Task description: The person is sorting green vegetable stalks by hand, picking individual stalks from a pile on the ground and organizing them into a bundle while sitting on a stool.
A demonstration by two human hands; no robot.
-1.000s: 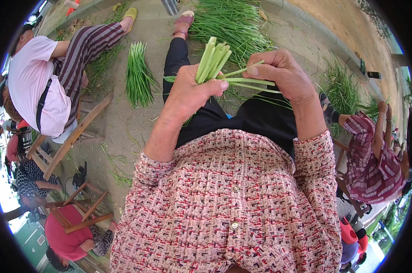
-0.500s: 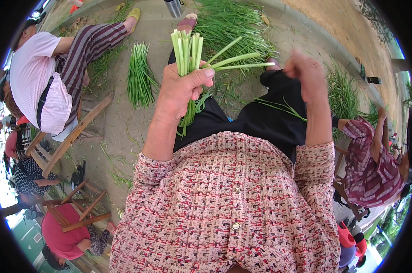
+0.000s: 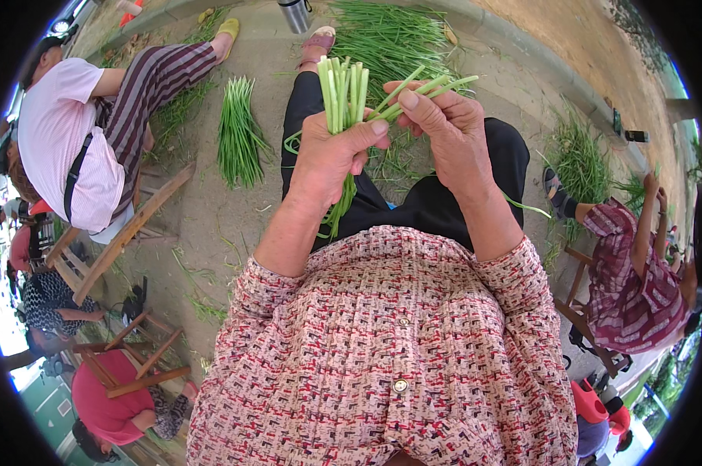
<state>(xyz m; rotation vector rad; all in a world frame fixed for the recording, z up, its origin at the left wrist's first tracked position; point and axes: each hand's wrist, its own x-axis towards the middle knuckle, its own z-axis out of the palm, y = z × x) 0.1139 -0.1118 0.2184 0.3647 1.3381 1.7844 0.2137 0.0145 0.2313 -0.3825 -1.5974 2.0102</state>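
Observation:
My left hand point(image 3: 337, 151) is closed round a bunch of long green stems point(image 3: 343, 97), which look like garlic scapes. Their pale, thick ends stand up above the fist, and their thin green tails hang below it. A few stems fan out to the right from under the left thumb. On those stems my right hand point(image 3: 448, 128) closes in a pinch between thumb and fingers. Both hands are over my lap, close together. A loose green strand point(image 3: 528, 206) trails past my right forearm.
A big pile of green stems point(image 3: 397, 39) lies ahead, with a neat bundle point(image 3: 240, 132) to the left. More stems point(image 3: 580, 163) lie at right. A metal flask point(image 3: 295, 14) stands ahead. People sit on both sides, near wooden stools point(image 3: 130, 233).
My right hand has come left and down from a raised, blurred position and now grips the fanned-out stems. My left hand has shifted slightly right with the bunch.

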